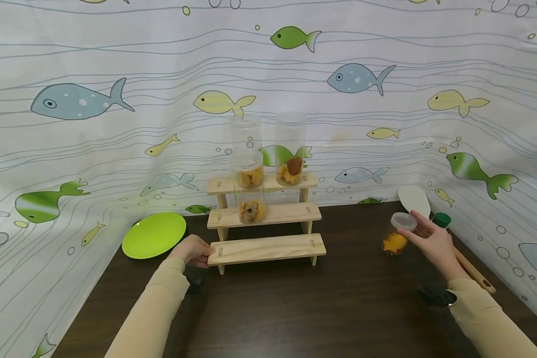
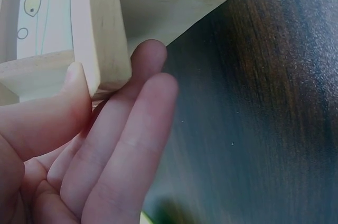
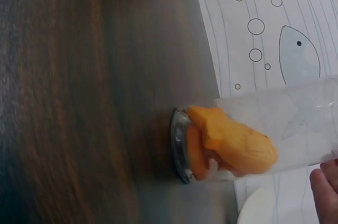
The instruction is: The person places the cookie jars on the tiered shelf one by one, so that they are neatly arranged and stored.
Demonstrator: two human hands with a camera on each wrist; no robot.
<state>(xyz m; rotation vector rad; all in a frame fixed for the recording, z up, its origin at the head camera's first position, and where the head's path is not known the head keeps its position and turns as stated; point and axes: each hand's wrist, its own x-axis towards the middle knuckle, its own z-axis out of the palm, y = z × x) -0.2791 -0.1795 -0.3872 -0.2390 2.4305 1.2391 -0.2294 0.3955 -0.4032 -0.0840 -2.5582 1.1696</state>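
Note:
My left hand point(image 1: 192, 250) grips the left end of the lowest step of a three-tier wooden stand point(image 1: 268, 248). In the left wrist view the thumb point(image 2: 50, 123) lies against one face of the board point(image 2: 100, 34), with fingers on its other side. On the right, my right hand point(image 1: 431, 243) holds a clear jar point(image 1: 403, 222) near its top. Orange pieces point(image 3: 232, 139) lie at the bottom of that jar. Whether its base touches the table cannot be told. Only some fingertips point(image 3: 325, 189) show in the right wrist view.
Clear jars with snack-like pieces stand on the stand: one jar point(image 1: 252, 211) on the middle step, two on the top step. A green plate point(image 1: 154, 235) lies left. Beside the right hand are a white spatula-like blade point(image 1: 414, 200), a green cap point(image 1: 441, 220) and a wooden handle point(image 1: 474, 271).

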